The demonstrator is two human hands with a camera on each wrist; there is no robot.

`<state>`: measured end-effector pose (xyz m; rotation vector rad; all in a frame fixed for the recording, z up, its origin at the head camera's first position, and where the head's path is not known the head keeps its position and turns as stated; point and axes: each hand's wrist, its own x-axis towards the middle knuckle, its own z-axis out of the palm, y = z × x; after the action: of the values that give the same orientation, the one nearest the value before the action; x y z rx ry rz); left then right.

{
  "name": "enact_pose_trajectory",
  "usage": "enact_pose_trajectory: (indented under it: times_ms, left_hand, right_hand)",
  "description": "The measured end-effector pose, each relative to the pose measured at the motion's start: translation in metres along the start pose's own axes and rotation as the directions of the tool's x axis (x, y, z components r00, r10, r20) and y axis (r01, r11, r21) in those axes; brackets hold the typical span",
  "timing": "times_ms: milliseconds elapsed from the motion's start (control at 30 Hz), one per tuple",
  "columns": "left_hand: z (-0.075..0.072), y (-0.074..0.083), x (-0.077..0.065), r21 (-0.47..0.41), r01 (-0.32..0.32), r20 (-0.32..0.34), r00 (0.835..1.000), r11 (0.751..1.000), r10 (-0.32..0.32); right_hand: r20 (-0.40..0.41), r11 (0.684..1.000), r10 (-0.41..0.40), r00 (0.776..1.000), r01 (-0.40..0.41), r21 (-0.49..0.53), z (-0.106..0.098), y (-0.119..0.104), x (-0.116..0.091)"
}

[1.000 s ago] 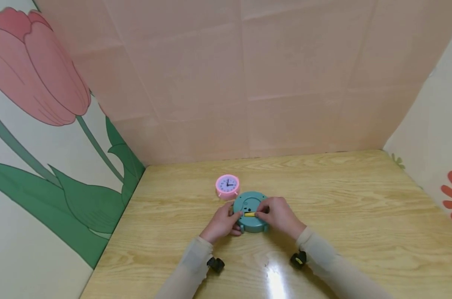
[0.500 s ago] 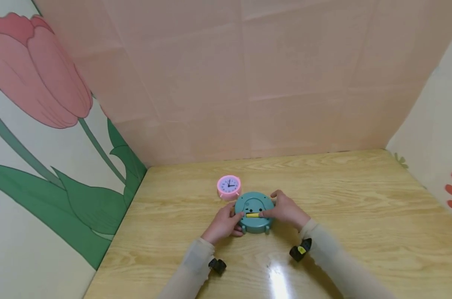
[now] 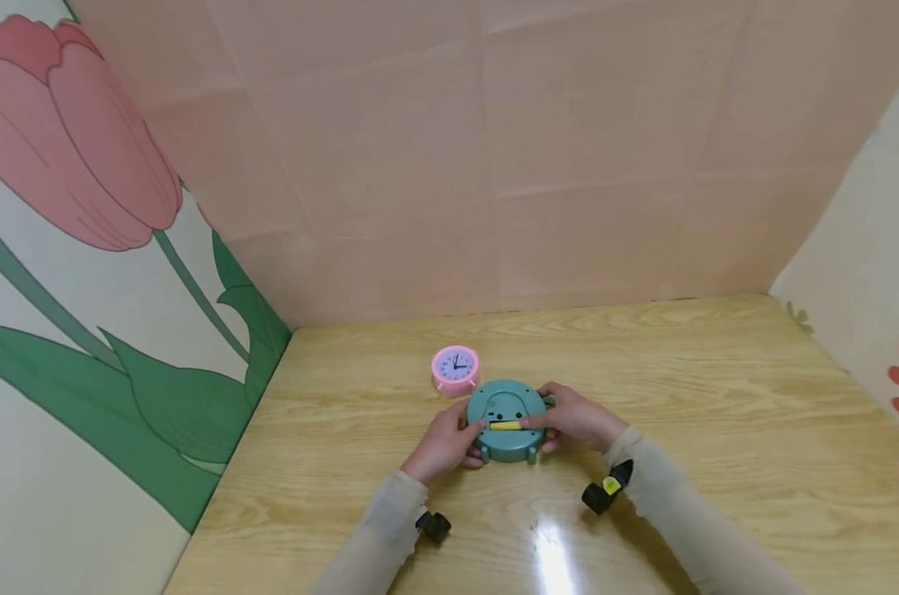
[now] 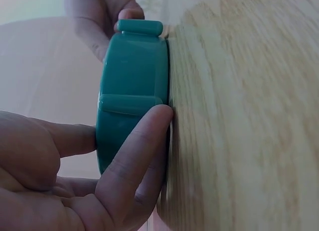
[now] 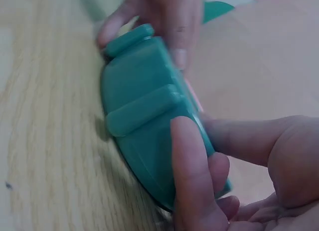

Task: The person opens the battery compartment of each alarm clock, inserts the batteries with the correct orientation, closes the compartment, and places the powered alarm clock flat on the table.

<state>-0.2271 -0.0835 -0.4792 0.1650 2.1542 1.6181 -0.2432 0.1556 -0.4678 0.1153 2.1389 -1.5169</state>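
A teal round clock [image 3: 507,399] lies face down on the table, its back and two short feet showing. In the slot on its back sits a yellow battery [image 3: 505,426]. My left hand [image 3: 444,442] grips the clock's left rim, thumb on the back and fingers round the side. My right hand [image 3: 582,420] holds the right rim, its thumb at the battery's right end; whether the thumb presses the battery or the casing I cannot tell. A small dark teal piece [image 3: 549,400] shows beside the right fingers, its kind unclear. Both wrist views show the clock's side [image 4: 133,66] between the hands.
Just behind the teal clock stands a small pink alarm clock [image 3: 455,369], tilted face up. The wooden table [image 3: 680,388] meets a pink sheet [image 3: 568,165] at the back. Painted walls [image 3: 197,330] border it left and right.
My right hand has shifted from pinching over the battery to gripping the clock's right rim, its thumb still near the battery's right end. The left hand has stayed on the left rim.
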Motion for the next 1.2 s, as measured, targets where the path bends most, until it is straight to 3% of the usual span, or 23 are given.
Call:
enact_pose_trajectory:
  times_ms: [467, 1200]
  left_hand:
    - [0.0035, 0.0068, 0.0009, 0.044, 0.007, 0.004, 1.0, 0.999, -0.007]
    - [0.0033, 0.0036, -0.0009, 0.035, 0.022, -0.019, 1.0, 0.999, -0.022]
  right_hand:
    - [-0.048, 0.999, 0.035, 0.998, -0.035, 0.001, 0.0017, -0.0077, -0.0029]
    - [-0.041, 0.999, 0.025, 0.999, -0.026, -0.019, 0.0071, -0.0072, -0.0036]
